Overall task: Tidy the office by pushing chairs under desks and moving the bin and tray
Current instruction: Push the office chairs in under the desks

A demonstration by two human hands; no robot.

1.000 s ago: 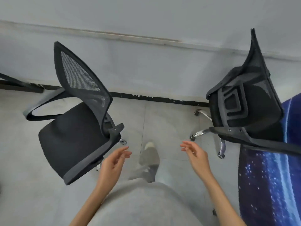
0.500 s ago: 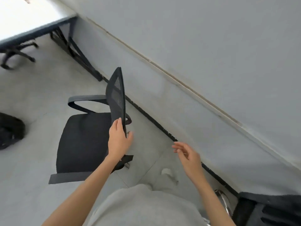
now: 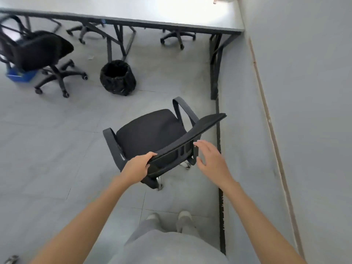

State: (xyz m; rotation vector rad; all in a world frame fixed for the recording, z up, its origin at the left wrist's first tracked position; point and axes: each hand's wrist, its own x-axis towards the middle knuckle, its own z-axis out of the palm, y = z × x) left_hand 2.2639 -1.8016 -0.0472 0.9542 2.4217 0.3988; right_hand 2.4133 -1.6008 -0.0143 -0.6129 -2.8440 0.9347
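A black mesh office chair [image 3: 150, 133] stands in front of me, its seat facing the desk [image 3: 171, 14] at the back. My left hand [image 3: 138, 167] grips the left end of the chair's backrest top. My right hand [image 3: 211, 160] hovers with fingers spread just behind the backrest's right part, not holding it. A black bin [image 3: 117, 78] with a liner stands on the floor near the desk's legs. A blue tray [image 3: 20, 75] lies on the floor at far left, partly hidden by another chair.
A second black swivel chair [image 3: 41, 54] stands at the left, away from the desk. Two more chair bases [image 3: 178, 38] show under the desk. The grey wall [image 3: 295, 111] runs along the right, close to the chair. Grey tiled floor spreads to the left.
My view has swung toward the desk. The chair has turned so its seat faces the desk, my left hand still gripping its backrest. My right hand has come up close behind the backrest.
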